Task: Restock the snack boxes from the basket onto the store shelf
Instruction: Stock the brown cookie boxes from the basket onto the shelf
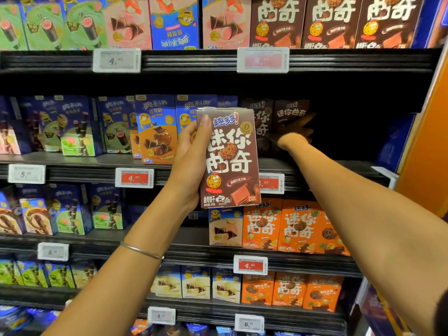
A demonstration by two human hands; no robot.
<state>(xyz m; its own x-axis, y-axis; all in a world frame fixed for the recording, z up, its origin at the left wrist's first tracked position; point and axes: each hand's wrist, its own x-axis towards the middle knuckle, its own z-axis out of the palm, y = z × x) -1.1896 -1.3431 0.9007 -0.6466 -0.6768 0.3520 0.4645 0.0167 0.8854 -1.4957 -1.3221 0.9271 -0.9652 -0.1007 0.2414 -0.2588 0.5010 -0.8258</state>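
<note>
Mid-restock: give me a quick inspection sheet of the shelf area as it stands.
Surface: black metal store shelf, dark gap at its right.
Job's things: brown cardboard cookie box upright; two matching brown boxes set back on shelf; basket not in view.
Clutter: nothing seen.
Grippers: left hand grips the cookie box; right hand, fingers straight, reaches to the matching boxes.
Cables: nothing seen.
Surroundings: blue snack boxes left, orange cookie boxes below, white price tags.
</note>
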